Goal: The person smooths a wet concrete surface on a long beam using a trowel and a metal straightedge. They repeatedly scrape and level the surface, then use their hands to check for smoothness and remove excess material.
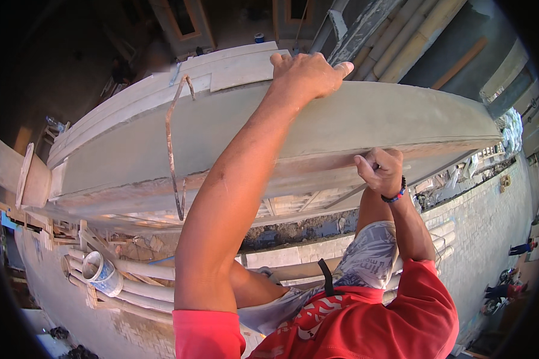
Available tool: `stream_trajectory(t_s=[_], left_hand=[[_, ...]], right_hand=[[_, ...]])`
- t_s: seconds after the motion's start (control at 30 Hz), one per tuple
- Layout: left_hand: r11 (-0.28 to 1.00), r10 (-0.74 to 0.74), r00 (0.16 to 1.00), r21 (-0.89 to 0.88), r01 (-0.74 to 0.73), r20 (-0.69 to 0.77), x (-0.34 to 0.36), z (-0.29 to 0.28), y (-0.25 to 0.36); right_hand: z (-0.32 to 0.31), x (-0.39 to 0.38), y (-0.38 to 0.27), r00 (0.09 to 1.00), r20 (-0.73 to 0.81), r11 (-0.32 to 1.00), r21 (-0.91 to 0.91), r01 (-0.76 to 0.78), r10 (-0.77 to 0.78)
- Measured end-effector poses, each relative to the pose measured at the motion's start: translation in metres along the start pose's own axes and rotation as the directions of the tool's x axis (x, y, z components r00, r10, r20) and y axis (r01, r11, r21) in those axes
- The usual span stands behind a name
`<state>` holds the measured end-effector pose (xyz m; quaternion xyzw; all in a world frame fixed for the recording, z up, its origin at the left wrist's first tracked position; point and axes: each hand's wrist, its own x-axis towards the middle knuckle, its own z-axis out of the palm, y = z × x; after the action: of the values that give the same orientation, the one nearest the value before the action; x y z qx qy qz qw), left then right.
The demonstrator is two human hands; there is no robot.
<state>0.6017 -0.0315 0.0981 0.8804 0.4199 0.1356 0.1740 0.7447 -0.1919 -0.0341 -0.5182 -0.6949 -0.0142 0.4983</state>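
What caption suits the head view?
Left hand at the far edge of a grey ledge, right hand curled at its near edge.

Across the middle of the frame ran the ledge (425,113), a bent rod (169,139) spanning its left part, the left hand (310,76) at its upper edge, the right hand (382,170) at its lower edge right of centre, and a bucket (106,277) by the poles (151,291) at lower left.

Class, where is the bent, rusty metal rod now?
Left of centre in the head view, the bent, rusty metal rod crosses the smooth grey beam, just left of the person's left forearm.
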Motion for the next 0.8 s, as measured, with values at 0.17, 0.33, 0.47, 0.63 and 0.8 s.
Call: stream_trajectory(t_s=[0.17,0.33,0.47,0.63,0.8], left_hand=[[0.808,0.25,0.591,-0.17,-0.564,-0.767,-0.09,0.059,0.017],[0.81,-0.085,0.628,-0.421,-0.409,-0.774,-0.179,0.16,0.013],[0.889,-0.252,0.647,-0.436,-0.139,-0.719,-0.16,0.204,-0.012],[0.903,-0.273,0.659,-0.424,-0.077,-0.701,-0.131,0.214,-0.015],[0.904,-0.304,0.538,-0.416,-0.096,-0.786,-0.103,0.224,-0.013]], right_hand=[[0.003,0.003,0.005,0.999,0.018,0.999,-0.029,0.045,-0.045],[0.003,0.003,0.008,0.998,-0.009,0.998,0.004,0.066,-0.066],[0.001,0.002,0.005,1.0,0.005,1.0,-0.018,0.003,-0.003],[0.001,0.005,0.007,0.997,-0.003,0.996,-0.051,0.078,-0.079],[0.0,0.003,-0.001,0.998,0.059,1.0,0.015,-0.021,0.02]])
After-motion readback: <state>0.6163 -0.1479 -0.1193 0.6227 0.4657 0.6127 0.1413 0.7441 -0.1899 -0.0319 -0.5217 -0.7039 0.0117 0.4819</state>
